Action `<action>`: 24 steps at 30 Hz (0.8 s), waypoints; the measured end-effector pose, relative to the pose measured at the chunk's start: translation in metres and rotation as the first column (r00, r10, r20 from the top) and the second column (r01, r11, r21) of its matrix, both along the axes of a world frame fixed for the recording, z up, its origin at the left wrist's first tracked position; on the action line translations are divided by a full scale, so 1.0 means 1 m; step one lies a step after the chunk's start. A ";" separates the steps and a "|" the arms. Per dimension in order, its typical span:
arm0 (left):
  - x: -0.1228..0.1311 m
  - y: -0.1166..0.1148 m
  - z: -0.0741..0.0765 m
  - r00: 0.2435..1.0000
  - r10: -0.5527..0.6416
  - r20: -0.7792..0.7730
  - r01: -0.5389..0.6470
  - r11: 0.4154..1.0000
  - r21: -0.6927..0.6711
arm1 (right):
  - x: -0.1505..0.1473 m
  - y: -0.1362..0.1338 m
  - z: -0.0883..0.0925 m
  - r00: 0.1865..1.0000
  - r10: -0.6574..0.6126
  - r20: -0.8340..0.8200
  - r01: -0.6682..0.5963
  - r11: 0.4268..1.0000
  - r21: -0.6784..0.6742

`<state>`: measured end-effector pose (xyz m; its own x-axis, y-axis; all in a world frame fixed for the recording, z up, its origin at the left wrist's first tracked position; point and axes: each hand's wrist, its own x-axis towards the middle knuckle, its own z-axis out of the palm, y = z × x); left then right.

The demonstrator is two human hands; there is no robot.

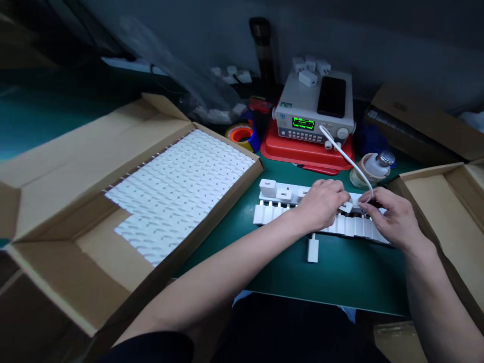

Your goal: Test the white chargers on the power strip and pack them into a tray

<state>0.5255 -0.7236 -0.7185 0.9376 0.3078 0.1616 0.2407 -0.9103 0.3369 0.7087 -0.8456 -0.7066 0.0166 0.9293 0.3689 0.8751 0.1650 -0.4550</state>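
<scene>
A long white power strip (254, 189) lies across the green mat, with several white charger blocks (267, 187) standing in it. My left hand (324, 202) reaches over its middle, fingers bent down around a white charger (345, 206). Near the strip's right end my right hand (393, 217) pinches the end of a white cable (350, 160), which runs up to the front of a bench instrument (315, 113). A row of white adapters (346, 225) lies along the strip's near side. One white adapter (312, 250) lies apart, closer to me.
An open carton (234, 189) of many white adapters fills the left side. Another open carton (446, 201) stands at right. Behind are a red tray (270, 146), a bottle (374, 166), tape rolls (241, 135) and a phone (331, 97) on the instrument.
</scene>
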 end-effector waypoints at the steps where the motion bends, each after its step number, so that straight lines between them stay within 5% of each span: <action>1: 0.001 -0.002 0.001 0.999 -0.035 0.027 0.036 0.999 -0.024 | 0.000 -0.001 -0.001 1.000 0.003 -0.001 -0.003 1.000 0.005; 8: 0.023 -0.021 -0.002 0.995 0.082 0.051 -0.080 0.996 -0.038 | 0.006 -0.001 0.000 0.995 -0.059 -0.085 0.064 0.996 0.056; 13: 0.005 -0.023 0.000 0.956 -0.061 0.287 0.101 0.986 -0.130 | -0.024 0.029 0.034 0.931 -0.050 -0.362 0.136 0.967 0.217; 16: -0.032 -0.035 0.007 0.935 -0.022 0.354 0.115 0.963 -0.245 | -0.064 0.066 0.040 0.904 0.062 -0.422 -0.010 0.992 0.124; 19: -0.083 -0.049 0.011 0.916 0.091 0.390 0.092 0.900 -0.427 | -0.108 0.108 0.024 0.867 0.153 -0.474 -0.156 0.987 0.033; 24: -0.197 -0.051 0.015 0.882 0.309 0.356 -0.033 0.793 -0.608 | -0.155 0.146 -0.003 0.958 0.246 -0.147 -0.256 0.965 -0.050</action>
